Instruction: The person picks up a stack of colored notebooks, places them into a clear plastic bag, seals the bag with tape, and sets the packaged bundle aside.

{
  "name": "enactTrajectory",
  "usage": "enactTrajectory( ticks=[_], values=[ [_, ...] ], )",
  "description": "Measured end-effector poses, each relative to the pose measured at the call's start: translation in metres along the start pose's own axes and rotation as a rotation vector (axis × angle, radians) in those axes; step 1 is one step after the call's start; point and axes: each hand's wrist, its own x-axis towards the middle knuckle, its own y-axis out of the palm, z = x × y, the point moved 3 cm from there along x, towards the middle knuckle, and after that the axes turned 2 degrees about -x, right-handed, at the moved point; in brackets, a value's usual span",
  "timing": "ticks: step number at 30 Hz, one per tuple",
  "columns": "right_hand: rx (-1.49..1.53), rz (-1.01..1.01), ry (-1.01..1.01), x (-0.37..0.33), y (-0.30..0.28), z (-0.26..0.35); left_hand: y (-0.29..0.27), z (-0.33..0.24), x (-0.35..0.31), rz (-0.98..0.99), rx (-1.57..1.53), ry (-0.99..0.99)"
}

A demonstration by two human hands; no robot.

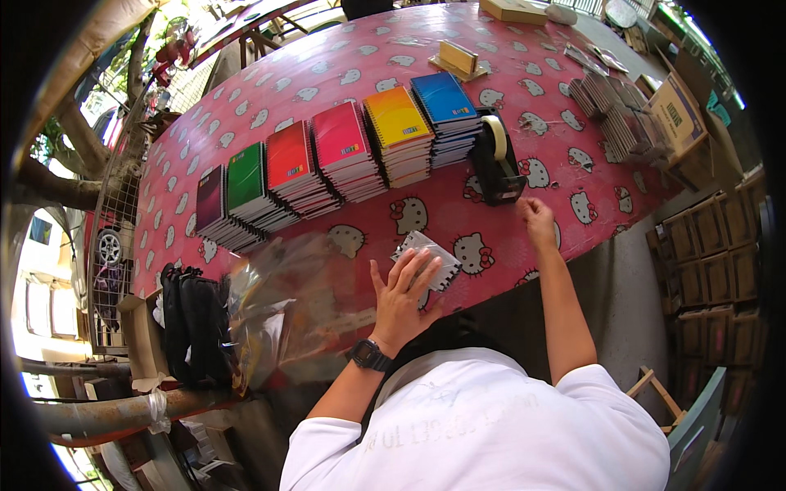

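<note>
My left hand (403,296), with a black watch on its wrist, lies over a small white spiral-bound notebook bundle (443,274) near the table's front edge. Its fingers are spread and press the bundle flat; clear film seems to cover the bundle. To the right, my right hand (537,222) is closed in a pinch just in front of a black tape dispenser (501,182) holding a pale roll of tape (494,136). Whatever is between those fingertips is too small to make out. Left of my left hand lies a heap of clear plastic bags (286,299).
Stacks of spiral notebooks run across the table, from purple (213,200) and green (246,176) to red, pink, yellow and blue (443,98). A wooden block (457,60) sits farther back. Packed bundles (626,127) and a carton (676,112) occupy the right edge. Black cloth (193,323) hangs at left.
</note>
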Motion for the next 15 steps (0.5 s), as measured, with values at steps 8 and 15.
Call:
enactTrajectory(
  ticks=[8,15],
  values=[
    [-0.186,1.273,-0.124,-0.061,0.130,0.133,-0.004,0.003,-0.001,-0.022,-0.060,-0.066],
    [-1.179,1.254,-0.511,-0.057,0.163,0.132,-0.009,0.002,0.002,0.027,-0.003,-0.037]
  ],
)
